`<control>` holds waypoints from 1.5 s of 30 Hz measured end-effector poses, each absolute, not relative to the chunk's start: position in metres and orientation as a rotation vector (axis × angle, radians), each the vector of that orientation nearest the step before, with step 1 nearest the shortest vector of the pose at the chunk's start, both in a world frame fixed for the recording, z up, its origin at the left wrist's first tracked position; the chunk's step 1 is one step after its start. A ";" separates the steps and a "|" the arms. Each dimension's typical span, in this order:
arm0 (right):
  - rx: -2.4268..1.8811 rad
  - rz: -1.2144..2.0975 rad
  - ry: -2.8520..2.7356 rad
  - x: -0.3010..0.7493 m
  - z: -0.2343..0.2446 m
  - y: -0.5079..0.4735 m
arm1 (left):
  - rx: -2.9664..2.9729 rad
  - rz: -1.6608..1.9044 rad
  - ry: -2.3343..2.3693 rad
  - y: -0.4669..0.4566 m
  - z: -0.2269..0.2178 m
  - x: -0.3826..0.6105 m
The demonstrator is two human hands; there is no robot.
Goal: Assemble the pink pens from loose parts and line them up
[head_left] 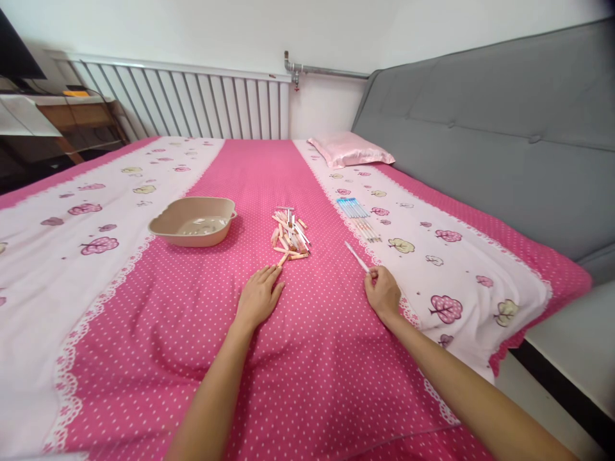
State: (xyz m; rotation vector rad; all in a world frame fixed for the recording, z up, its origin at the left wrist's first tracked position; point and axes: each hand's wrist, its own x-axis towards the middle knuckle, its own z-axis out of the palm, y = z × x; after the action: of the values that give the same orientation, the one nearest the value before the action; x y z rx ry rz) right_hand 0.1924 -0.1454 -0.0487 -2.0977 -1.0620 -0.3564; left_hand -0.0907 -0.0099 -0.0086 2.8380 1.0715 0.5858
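Note:
My right hand is closed on one end of a slim white pen, which points away to the upper left. Ahead of that hand lie a row of blue-capped pens and, just nearer, a row of pale pens with orange-brown parts. My left hand lies on the bedspread with its fingers stretched out. Its fingertips are at the near edge of a loose pile of pens and short peach-coloured sticks. Whether they touch the nearest stick, I cannot tell.
A beige plastic basin stands left of the pile. The pink polka-dot bedspread is wrinkled near me. A pink pillow lies at the back, by the grey headboard. Beyond the bed are a white radiator and a desk.

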 end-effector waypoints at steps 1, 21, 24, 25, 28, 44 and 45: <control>-2.099 -0.353 -1.050 0.193 -0.049 -0.145 | 2.837 0.584 1.072 -0.010 -0.009 -0.091; -2.095 -0.285 -0.934 0.194 -0.047 -0.143 | 2.824 0.580 1.075 -0.010 -0.007 -0.090; -2.098 -0.259 -0.880 0.195 -0.046 -0.142 | 2.824 0.585 1.078 -0.011 -0.007 -0.090; -2.097 -0.247 -0.864 0.195 -0.045 -0.142 | 2.824 0.586 1.078 -0.011 -0.006 -0.090; -2.080 -0.197 -0.816 0.196 -0.043 -0.143 | 2.832 0.582 1.071 -0.010 -0.006 -0.091; -2.026 -0.112 -0.398 0.267 -0.011 -0.122 | 2.822 0.625 1.042 -0.005 -0.010 -0.091; -2.027 -0.119 -0.385 0.274 -0.010 -0.119 | 2.820 0.631 1.040 -0.005 -0.010 -0.091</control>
State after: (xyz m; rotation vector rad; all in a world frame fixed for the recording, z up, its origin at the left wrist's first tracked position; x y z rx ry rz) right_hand 0.2737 -0.1189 -0.0095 -2.0269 -0.3852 -0.1194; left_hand -0.0915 -0.0051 -0.0099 2.8205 1.0400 0.6314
